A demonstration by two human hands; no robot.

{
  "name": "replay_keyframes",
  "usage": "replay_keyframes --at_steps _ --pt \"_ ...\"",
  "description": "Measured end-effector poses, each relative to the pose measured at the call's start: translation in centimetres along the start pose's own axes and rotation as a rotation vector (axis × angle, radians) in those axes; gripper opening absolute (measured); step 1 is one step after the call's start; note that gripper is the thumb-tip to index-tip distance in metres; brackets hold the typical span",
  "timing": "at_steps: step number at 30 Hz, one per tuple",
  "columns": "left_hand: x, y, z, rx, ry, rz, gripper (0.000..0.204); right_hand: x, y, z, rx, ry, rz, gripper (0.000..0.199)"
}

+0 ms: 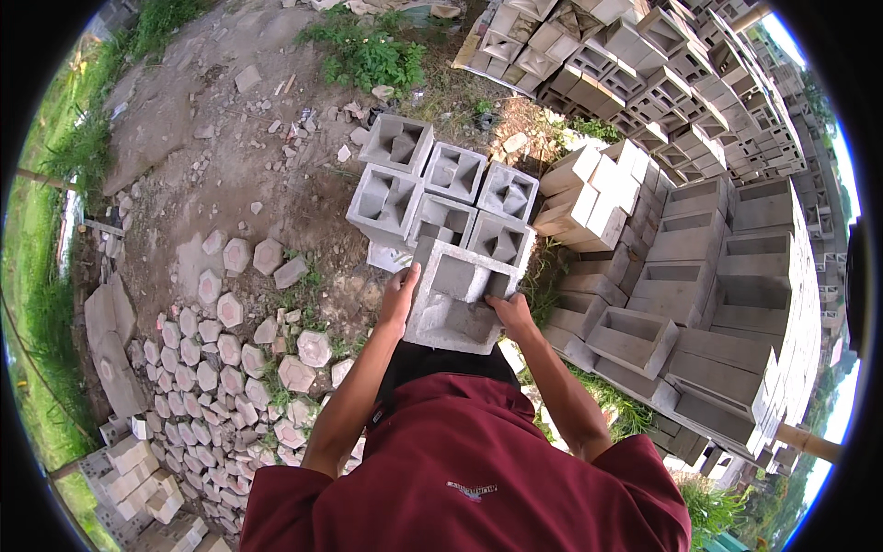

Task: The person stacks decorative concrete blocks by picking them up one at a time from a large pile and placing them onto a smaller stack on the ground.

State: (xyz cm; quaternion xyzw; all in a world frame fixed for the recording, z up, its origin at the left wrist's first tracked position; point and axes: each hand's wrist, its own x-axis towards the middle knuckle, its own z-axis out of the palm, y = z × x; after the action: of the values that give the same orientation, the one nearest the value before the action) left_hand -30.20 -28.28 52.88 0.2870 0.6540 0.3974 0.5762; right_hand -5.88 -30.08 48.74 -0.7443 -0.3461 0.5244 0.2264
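A grey concrete block (457, 324) with square recesses is held in front of my body, between both hands. My left hand (399, 296) grips its left side, fingers pressed along the outer wall. On the right, my right hand (511, 313) clasps the opposite wall, with the thumb reaching over the edge into a recess. Just beyond stands a cluster of similar square blocks with patterned faces, such as the block at its left (384, 195) and the block at its far corner (397, 142). The held block partly hides the nearest ones.
To the right rise stacks of hollow concrete blocks (676, 267), with pale solid blocks (589, 198) beside them and taller stacks (662, 83) farther back. Hexagonal pavers (207, 377) cover the ground at left. Rubble lies on the dirt (193, 166) beyond, near a green plant (368, 55).
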Motion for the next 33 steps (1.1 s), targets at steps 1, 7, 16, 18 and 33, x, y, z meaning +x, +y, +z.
replay_keyframes --at_steps 1,7,16,18,33 --pt "1.7 -0.3 0.2 -0.035 -0.064 0.034 0.059 1.3 0.2 0.0 0.038 -0.038 0.013 0.024" --pt "8.8 -1.3 0.3 0.073 -0.057 -0.075 0.066 8.0 0.1 0.3 0.011 -0.131 0.039 0.020" --pt "10.9 -9.8 4.3 -1.025 0.108 -0.487 0.063 17.2 -1.2 0.7 -0.348 -0.070 -0.087 0.031" --pt "13.7 -11.1 5.7 -1.160 0.124 -0.446 0.054 19.6 -1.4 1.6 -0.400 -0.048 -0.160 0.030" --pt "27.1 -17.8 6.6 -1.358 0.296 -0.450 0.055 33.0 1.7 8.1 -0.388 0.030 -0.006 0.049"
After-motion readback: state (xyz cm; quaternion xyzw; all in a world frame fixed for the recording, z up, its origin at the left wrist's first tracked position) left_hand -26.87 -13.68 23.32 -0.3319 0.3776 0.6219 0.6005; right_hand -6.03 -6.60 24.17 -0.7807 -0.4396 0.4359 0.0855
